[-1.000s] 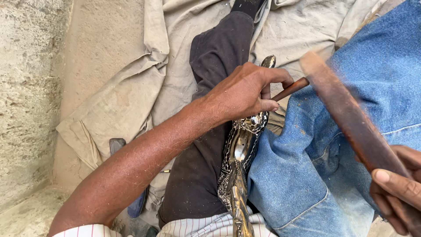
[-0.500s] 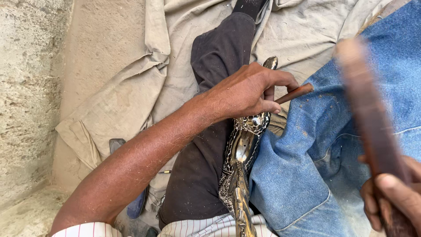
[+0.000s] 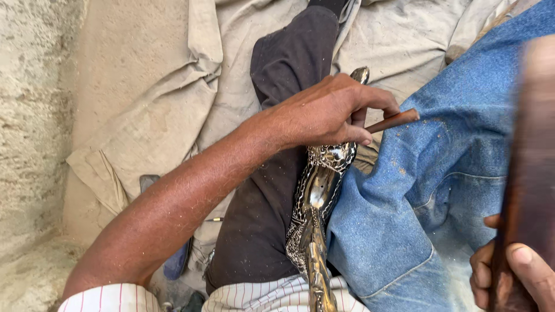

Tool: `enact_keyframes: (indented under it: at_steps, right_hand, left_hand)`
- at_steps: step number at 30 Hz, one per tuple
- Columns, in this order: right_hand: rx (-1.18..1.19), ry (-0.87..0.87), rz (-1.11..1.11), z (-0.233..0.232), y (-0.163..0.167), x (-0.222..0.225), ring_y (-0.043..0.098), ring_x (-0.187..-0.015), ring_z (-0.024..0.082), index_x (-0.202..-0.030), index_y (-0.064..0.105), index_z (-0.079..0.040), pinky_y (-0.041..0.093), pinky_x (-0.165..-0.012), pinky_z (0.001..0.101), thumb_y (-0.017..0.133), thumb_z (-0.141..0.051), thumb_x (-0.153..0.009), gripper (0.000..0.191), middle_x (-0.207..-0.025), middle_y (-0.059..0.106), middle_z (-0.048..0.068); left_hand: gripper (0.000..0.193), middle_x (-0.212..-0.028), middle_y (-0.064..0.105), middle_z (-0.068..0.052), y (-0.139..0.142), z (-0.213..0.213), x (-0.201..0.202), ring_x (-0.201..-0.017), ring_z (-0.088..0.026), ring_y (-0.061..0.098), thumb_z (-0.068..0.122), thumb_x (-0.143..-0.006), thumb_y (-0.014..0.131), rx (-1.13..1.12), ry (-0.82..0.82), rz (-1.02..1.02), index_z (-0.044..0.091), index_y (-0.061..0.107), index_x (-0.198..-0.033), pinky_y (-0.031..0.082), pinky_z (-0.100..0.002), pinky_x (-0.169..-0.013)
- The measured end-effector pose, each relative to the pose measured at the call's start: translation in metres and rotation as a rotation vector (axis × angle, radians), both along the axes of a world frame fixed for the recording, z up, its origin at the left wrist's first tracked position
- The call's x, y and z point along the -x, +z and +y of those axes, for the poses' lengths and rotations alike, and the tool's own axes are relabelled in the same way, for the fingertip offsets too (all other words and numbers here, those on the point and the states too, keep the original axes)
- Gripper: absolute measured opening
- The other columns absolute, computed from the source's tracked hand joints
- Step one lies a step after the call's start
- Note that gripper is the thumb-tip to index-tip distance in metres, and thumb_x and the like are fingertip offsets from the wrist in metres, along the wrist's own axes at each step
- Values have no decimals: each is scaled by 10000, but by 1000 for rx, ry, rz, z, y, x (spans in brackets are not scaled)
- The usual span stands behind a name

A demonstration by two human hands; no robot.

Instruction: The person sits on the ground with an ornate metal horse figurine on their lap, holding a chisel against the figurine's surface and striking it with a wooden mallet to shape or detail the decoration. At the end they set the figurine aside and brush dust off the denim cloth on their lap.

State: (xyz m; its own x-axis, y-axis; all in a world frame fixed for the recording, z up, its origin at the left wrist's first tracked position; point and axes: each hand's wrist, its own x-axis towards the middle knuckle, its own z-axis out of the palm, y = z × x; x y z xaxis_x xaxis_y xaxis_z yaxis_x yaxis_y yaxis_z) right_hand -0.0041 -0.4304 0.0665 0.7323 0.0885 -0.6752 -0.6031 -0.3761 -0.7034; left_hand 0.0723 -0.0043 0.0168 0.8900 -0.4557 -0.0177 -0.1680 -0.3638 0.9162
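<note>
Left hand [image 3: 324,112] grasps thin brown chisel [image 3: 393,121] on patterned shiny metal piece [image 3: 315,196]; right hand [image 3: 511,274] clenches blurred dark wooden mallet [image 3: 529,173]; blue denim cloth [image 3: 428,190] alongside.

A sandy, rough ground [image 3: 34,115] carries a wrinkled beige cloth [image 3: 173,104] spread across it, its left edge folded over in thick creases. On the cloth rest a leg in dark trousers [image 3: 283,75] and a dusty blue denim piece [image 3: 439,167].

right hand [image 3: 511,274] | wooden stick [image 3: 529,173] swung from slanted to upright, rightward
</note>
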Motion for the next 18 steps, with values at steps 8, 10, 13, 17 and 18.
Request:
enact_keyframes:
  at_steps: [8, 10, 13, 17, 18]
  right_hand:
    - [-43, 380, 37, -46, -16, -5, 631, -614, 295, -1418, 489, 65, 565, -526, 433, 551, -206, -1039, 470, -773, 610, 221]
    - [-49, 420, 66, -52, -17, -2, 645, -646, 298, -1420, 484, 66, 574, -573, 438, 563, -200, -1027, 481, -790, 627, 230]
    - [-121, 261, 17, -48, -15, 3, 649, -631, 307, -1403, 471, 88, 595, -523, 453, 515, -213, -1054, 464, -805, 617, 237]
    - [88, 326, 113, -27, -6, 5, 658, -625, 329, -1416, 490, 69, 592, -500, 474, 553, -201, -1020, 484, -807, 620, 249]
    - [105, 312, 91, -22, -3, 7, 668, -623, 319, -1413, 488, 67, 585, -507, 464, 551, -203, -1021, 480, -804, 622, 247]
  left_hand:
    - [479, -669, 713, 22, 2, -1, -3, -615, -87, 716, 144, -769, 891, -27, -9, -22, 176, 706, -1210, 498, -342, -554]
    - [494, -653, 711, 16, 2, -1, -3, -608, -94, 716, 141, -759, 891, -29, -20, -16, 177, 705, -1215, 495, -347, -554]
    - [516, -653, 711, 9, 1, 0, -4, -609, -105, 713, 131, -742, 895, -8, -24, -50, 177, 708, -1221, 498, -344, -558]
    - [499, -652, 715, 16, 3, 1, -5, -603, -95, 717, 137, -742, 891, -26, -37, -29, 183, 713, -1206, 496, -340, -552]
    - [489, -639, 711, 11, 4, 1, -6, -588, -101, 711, 146, -747, 891, -34, -47, -33, 185, 715, -1202, 488, -345, -549]
